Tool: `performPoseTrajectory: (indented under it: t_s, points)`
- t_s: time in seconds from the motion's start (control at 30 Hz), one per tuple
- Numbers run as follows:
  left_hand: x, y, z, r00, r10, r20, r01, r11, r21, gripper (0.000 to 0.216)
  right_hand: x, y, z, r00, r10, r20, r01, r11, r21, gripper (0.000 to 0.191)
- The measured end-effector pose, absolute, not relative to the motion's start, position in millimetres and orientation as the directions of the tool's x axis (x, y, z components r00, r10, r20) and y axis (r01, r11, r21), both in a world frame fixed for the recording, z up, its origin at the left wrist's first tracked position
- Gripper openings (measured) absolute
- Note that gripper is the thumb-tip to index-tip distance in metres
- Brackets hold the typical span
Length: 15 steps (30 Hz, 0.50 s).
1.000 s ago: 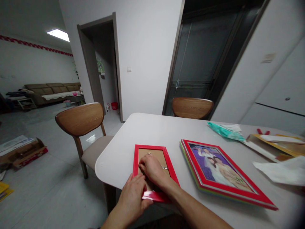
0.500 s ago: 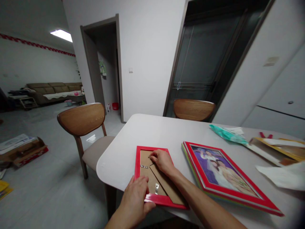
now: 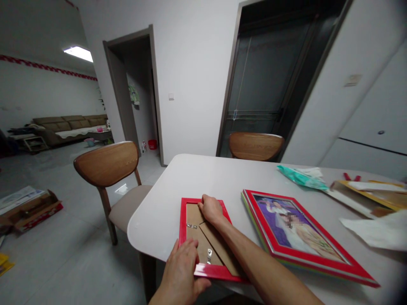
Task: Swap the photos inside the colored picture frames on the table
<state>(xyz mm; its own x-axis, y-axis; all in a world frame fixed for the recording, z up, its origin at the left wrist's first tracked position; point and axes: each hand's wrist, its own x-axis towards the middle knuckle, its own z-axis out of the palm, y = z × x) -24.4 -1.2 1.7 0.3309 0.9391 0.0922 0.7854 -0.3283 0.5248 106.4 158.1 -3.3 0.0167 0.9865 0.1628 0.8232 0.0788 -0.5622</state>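
Observation:
A small red picture frame (image 3: 183,216) lies face down near the table's front left corner, its brown backing board (image 3: 192,212) showing. Metal hangers sit on the board, one of them a silver hanger (image 3: 209,255) near the close end. A brown stand flap (image 3: 219,243) runs slantwise along the board, partly under my right forearm. My left hand (image 3: 183,264) grips the frame's near left corner, fingers over the side and thumb at the front edge. Curled at the far end of the board, my right hand (image 3: 211,209) has its fingertips hidden.
A larger red frame with a photo (image 3: 273,233) rests on other frames at right. Beyond it are a teal packet (image 3: 302,178), an opened yellow envelope (image 3: 375,195) and white paper (image 3: 378,231). Wooden chairs (image 3: 108,163) (image 3: 256,146) stand around the white table (image 3: 206,173).
My right hand has closed further and shifted slightly toward the far edge of the small frame. My left hand stays at the near left corner. The view has tilted a little.

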Motion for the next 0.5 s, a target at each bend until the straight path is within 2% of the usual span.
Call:
performPoseTrajectory:
  t_s: [0.17, 0.27, 0.3, 0.33, 0.37, 0.43, 0.47, 0.5]
  points:
    - [-28.0, 0.9, -0.5, 0.306, 0.944, 0.127, 0.771, -0.324, 0.549, 0.049, 135.3, 134.2, 16.7, 0.003, 0.969, 0.249, 0.684, 0.179, -0.707, 0.028]
    - [-36.9, 2.6, 5.9, 0.197, 0.957, 0.212, 0.696, -0.289, 0.657, 0.041, 155.9, 107.3, 20.9, 0.109, 0.959, 0.263, 0.549, 0.163, -0.82, 0.036]
    - [-38.3, 3.3, 9.5, 0.139, 0.961, 0.238, 0.642, -0.27, 0.717, 0.034, 157.6, 95.5, 19.6, 0.15, 0.965, 0.214, 0.438, 0.129, -0.89, 0.038]
    - [-38.1, 4.0, 13.6, 0.084, 0.964, 0.253, 0.563, -0.255, 0.786, 0.027, 155.5, 83.0, 17.5, 0.18, 0.978, 0.109, 0.235, 0.065, -0.97, 0.039]
    - [-35.8, 4.7, 17.9, 0.042, 0.967, 0.253, 0.462, -0.243, 0.853, 0.023, 149.9, 70.6, 15.2, 0.128, 0.992, -0.016, -0.023, -0.013, -1.0, 0.039]
    - [-25.0, 4.8, 26.8, 0.024, 0.976, 0.219, 0.241, -0.218, 0.946, 0.029, 131.6, 49.2, 12.9, -0.053, 0.97, -0.237, -0.344, -0.24, -0.908, 0.041]
    - [-17.0, 4.1, 31.2, 0.039, 0.979, 0.199, 0.151, -0.202, 0.968, 0.034, 122.4, 41.2, 14.2, -0.122, 0.96, -0.252, -0.45, -0.279, -0.848, 0.042]
    - [-8.1, 2.7, 35.7, 0.06, 0.981, 0.184, 0.085, -0.189, 0.978, 0.038, 115.4, 35.2, 17.8, -0.113, 0.98, -0.164, -0.559, -0.199, -0.805, 0.042]
